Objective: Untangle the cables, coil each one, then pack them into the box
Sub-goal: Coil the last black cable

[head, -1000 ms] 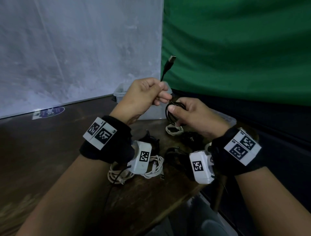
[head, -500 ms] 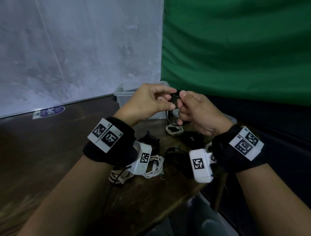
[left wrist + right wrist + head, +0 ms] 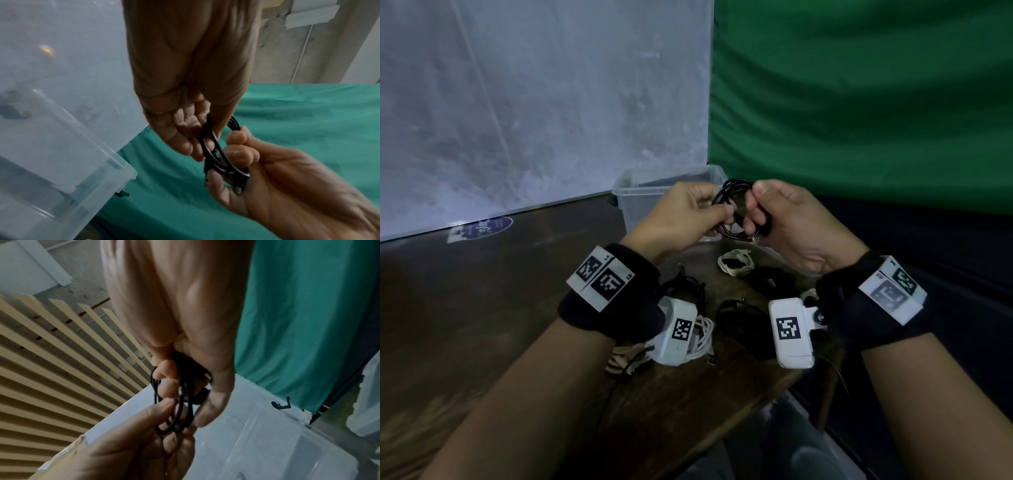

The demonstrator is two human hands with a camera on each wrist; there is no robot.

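Note:
Both hands hold one coiled black cable (image 3: 732,195) up in front of the clear plastic box (image 3: 640,202). My left hand (image 3: 688,216) pinches the coil's left side. My right hand (image 3: 774,219) has its fingers curled round the right side. In the left wrist view the black cable (image 3: 216,154) shows its loops and a metal plug end against the right hand's (image 3: 267,175) palm, with the left hand (image 3: 185,129) above it. In the right wrist view the black cable (image 3: 180,402) runs through the right hand's (image 3: 185,353) fingers, and the left hand (image 3: 144,434) pinches it from below.
On the dark wooden table (image 3: 482,308) lie a small white coil (image 3: 734,265), a larger white cable bundle (image 3: 698,335) under my left wrist, and black cable heaps (image 3: 770,282) near the table's right edge. A green cloth (image 3: 859,102) hangs behind.
One second ago my left hand held the cable's free plug end up in the air. Now that end is wound in, and both hands have come together on the coil, slightly higher.

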